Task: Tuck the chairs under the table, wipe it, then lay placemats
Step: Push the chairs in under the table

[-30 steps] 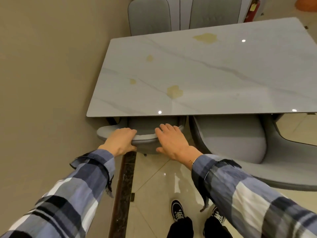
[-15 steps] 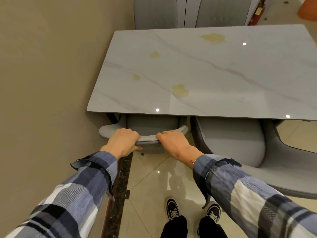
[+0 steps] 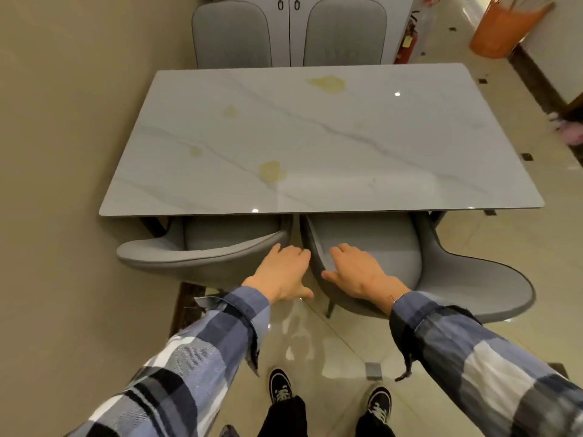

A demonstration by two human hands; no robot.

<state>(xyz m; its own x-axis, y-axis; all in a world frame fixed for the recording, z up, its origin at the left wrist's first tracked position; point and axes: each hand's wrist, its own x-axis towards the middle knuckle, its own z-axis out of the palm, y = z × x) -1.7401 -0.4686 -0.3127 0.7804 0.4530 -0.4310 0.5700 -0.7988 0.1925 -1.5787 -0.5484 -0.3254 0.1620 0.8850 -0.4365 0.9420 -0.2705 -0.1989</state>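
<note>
Marble-look table fills mid-frame, left long edge by the beige wall; top bare apart from four yellowish stains. Beyond table's far edge: 2 grey chairs, backs upright, in front of a white cabinet. At table's near edge: near-left chair, seat mostly under the top, only curved backrest sticking out. Near-right chair just beside it, further out from the table and angled to the right. Orange bin well past table's far-right corner. Left hand w/ fingers spread, flat, in the gap btwn the 2 near chairs, fingertips by near-left chair's back end; contact unclear, holds nothing. Right hand open, palm down on near-right chair's left back rim, not clenched.
</note>
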